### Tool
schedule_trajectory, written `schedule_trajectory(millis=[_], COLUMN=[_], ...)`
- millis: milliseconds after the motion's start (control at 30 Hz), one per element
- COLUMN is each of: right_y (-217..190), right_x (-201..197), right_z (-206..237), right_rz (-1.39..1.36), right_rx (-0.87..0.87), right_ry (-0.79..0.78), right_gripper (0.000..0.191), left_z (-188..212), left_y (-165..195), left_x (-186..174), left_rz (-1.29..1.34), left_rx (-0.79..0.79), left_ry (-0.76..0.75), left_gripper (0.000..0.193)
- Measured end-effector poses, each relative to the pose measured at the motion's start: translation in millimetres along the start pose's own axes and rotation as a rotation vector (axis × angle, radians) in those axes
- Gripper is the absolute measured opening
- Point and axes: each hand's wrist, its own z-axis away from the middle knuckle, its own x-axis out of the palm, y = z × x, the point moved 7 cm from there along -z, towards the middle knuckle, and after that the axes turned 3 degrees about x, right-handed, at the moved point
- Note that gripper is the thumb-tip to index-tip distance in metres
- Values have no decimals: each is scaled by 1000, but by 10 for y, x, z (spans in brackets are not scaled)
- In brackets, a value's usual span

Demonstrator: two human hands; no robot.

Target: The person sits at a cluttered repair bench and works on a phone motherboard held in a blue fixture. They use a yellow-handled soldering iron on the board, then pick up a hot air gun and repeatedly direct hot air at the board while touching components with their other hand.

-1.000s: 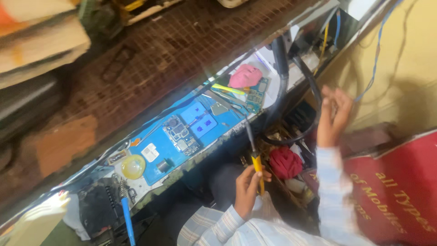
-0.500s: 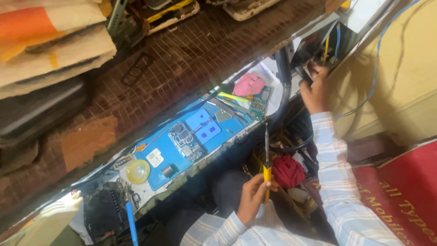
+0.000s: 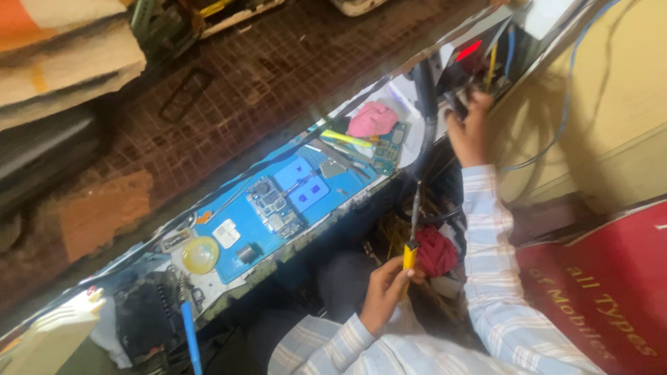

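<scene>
- The soldering iron [image 3: 413,236] is the landmark: a slim tool with a yellow grip and a dark metal shaft, held below the near edge of the desk [image 3: 313,229], just beside a red cloth [image 3: 436,251]
- The left hand [image 3: 385,288] is closed around the yellow grip from below, fingers wrapped tight; the shaft runs up and away from this hand, its long axis nearly upright in the view and its tip pointing toward the edge of the desk
- The right hand [image 3: 470,128] is raised well above and right of the iron, up at a box with a red display [image 3: 467,52] and a bundle of coloured wires [image 3: 495,59]; its fingers look curled on something dark there, but what exactly it grips I cannot tell
- The left hand alone has the iron; the right hand is well apart from it
- Up and left of the iron's tip lies a blue work mat [image 3: 278,208] carrying a bare phone circuit board [image 3: 276,205] and two small blue rectangular parts [image 3: 300,182]
- Farther along the mat, above the iron, sit a pink cloth [image 3: 372,118] and yellow-handled tweezers [image 3: 345,138]
- Far left of the iron a round yellowish tin [image 3: 200,254] rests by the mat's end
</scene>
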Motion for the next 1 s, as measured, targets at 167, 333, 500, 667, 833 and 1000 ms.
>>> schedule_trajectory(millis=[167,333,500,667,833,1000], right_y=[-212,-514,-800,-889,-932,-1026], right_x=[-398,-405,-255,-236,-609,-959], right_z=[1064,2498,3013,2732,2021,1138], right_rz=[-100,-261,-57,-334,-155,-30], right_rx=[106,441,502,430,275,101], right_ry=[400,245,-26,119,184,143], right_gripper=[34,19,39,38,33,30], left_z=[-25,-165,-383,-547,-557,-367], left_y=[65,267,536,629,795,683], left_x=[-43,-49,181,514,503,75], left_rz=[-55,-235,-242,127,187,101], left_rx=[-5,109,280,54,-7,-39], left_ry=[7,23,-61,-161,-157,-46], left_gripper=[31,26,29,51,56,49])
